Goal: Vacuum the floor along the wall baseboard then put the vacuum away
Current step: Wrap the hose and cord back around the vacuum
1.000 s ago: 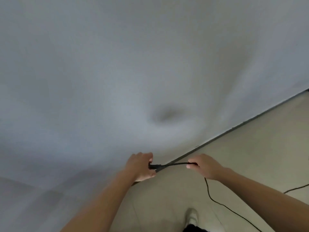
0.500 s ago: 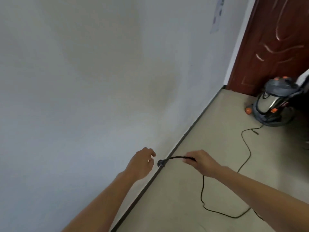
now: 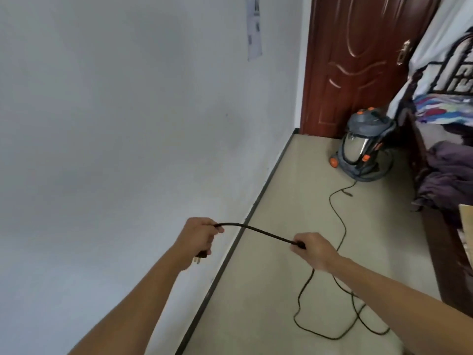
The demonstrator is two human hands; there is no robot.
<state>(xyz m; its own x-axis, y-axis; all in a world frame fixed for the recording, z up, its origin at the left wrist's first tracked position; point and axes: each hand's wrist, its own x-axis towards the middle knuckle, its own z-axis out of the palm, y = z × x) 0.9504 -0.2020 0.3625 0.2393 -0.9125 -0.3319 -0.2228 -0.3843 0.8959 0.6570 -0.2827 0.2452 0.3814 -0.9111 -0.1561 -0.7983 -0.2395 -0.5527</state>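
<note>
The unplugged cord (image 3: 256,229) is gripped by the fingers of the left hand (image 3: 198,238) and right hand (image 3: 313,248). Vacuuming is judged done; coiling and stowing the vacuum (image 3: 363,147) remain.

A dark red door (image 3: 358,60) stands near a bed (image 3: 435,252) heaped with purple cloth (image 3: 453,175).

The beige floor (image 3: 256,303) carries the vacuum (image 3: 363,147) and its looping cord (image 3: 344,228).
</note>
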